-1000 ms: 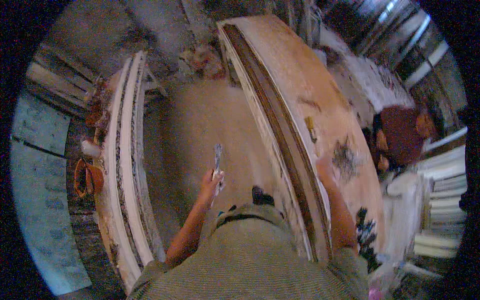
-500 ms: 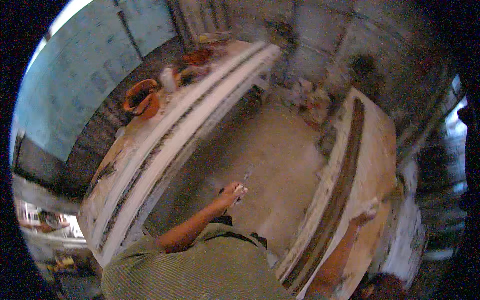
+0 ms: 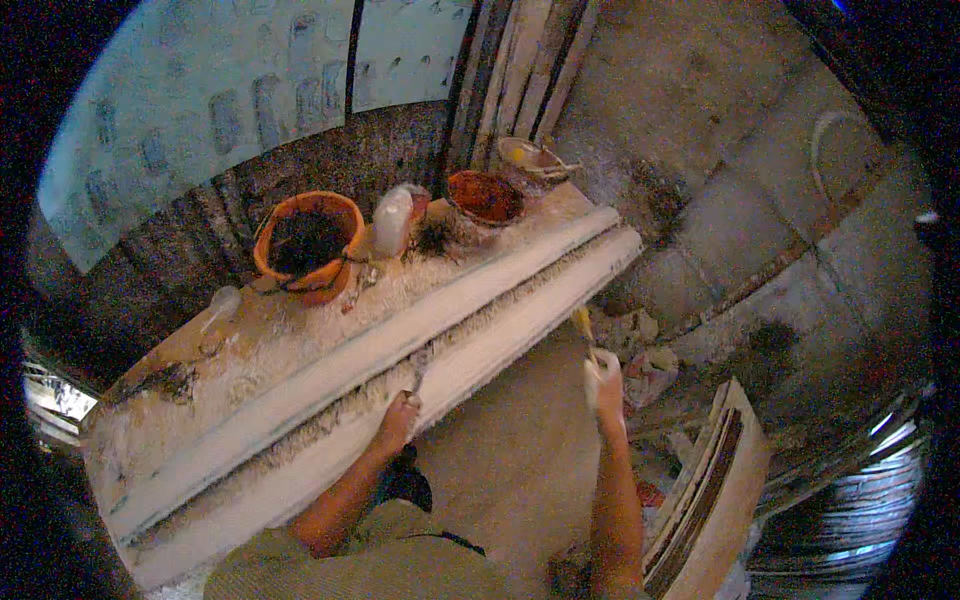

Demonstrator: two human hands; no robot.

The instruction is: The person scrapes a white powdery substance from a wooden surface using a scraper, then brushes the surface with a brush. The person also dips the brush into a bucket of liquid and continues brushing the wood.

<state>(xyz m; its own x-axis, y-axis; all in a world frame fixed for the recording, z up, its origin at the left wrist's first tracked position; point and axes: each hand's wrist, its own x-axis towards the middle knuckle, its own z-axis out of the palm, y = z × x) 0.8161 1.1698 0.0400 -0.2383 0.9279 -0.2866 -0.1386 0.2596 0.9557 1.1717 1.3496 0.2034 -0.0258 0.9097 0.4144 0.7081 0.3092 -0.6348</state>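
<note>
Scraper [image 3: 418,368] in left hand [image 3: 396,424] grip at moulding [image 3: 400,380] edge, right hand [image 3: 604,382] gripping brush [image 3: 583,328]

Bucket [image 3: 307,243] left of bottle [image 3: 392,221], bowl [image 3: 485,196] right, on bench [image 3: 230,350]

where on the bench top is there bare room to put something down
Bare stretch of bench top between the orange bucket and the long white moulding. Crowded at the far end: white bottle, red bowl.
</note>
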